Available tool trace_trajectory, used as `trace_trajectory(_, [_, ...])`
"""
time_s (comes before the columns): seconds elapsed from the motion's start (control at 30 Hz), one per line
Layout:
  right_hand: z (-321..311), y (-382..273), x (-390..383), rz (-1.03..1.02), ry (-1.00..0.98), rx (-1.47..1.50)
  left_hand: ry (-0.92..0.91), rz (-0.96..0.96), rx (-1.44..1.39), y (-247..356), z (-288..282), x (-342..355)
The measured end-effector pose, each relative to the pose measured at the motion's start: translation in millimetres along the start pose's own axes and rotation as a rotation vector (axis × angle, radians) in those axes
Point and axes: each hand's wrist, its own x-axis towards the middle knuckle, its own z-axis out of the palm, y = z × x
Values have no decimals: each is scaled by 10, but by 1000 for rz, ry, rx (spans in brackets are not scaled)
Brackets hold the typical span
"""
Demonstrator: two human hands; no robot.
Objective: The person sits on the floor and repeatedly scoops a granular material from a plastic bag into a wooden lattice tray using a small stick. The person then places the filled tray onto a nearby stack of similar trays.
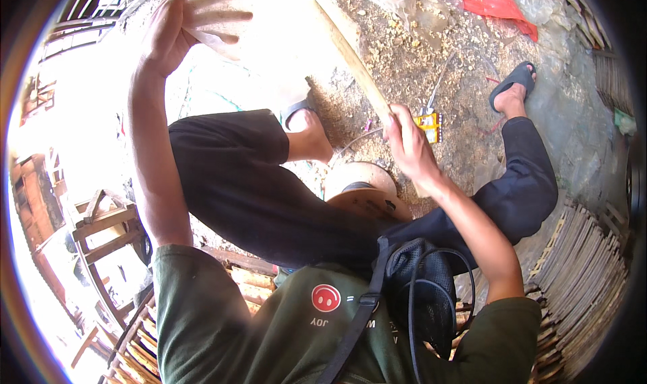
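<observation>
My left hand (pixel 195 25) is raised at the upper left against strong glare, its fingers spread and nothing visible in it. Closed around a pale wooden stick (pixel 354 60), my right hand (pixel 410 144) is in front of my right thigh. The stick slants up and to the left, and its far end fades into the glare. Between my legs is a round, pale brown piece shaped like a spool (pixel 364 190), with a dark band at its middle. Just beyond my right hand, a small yellow and black flat object (pixel 429 126) lies on the ground beside thin cords.
Wood chips (pixel 421 60) cover the ground ahead. A red sheet (pixel 495 6) and clear plastic lie at the far right. A wooden frame (pixel 104 239) stands at the left. Bundled thin sticks (pixel 579 269) line the right side. My sandalled feet flank the work area; a dark bag (pixel 421 283) hangs at my waist.
</observation>
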Motion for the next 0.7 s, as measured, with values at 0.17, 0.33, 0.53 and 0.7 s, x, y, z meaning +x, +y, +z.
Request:
trace_trajectory(0.17, [324, 223, -126, -230, 61, -99, -81, 188, 196, -64, 5, 198])
trace_trajectory(0.33, [376, 718, -17, 351, -339, -228, -164, 217, 97, -239, -344, 290])
trace_trajectory(0.53, [408, 401, -99, 119, -41, 132, -111, 155, 98, -147, -311, 262])
trace_trajectory(0.7, [497, 703, -141, 208, -252, -60, -122, 268, 77, -44, -232, 238])
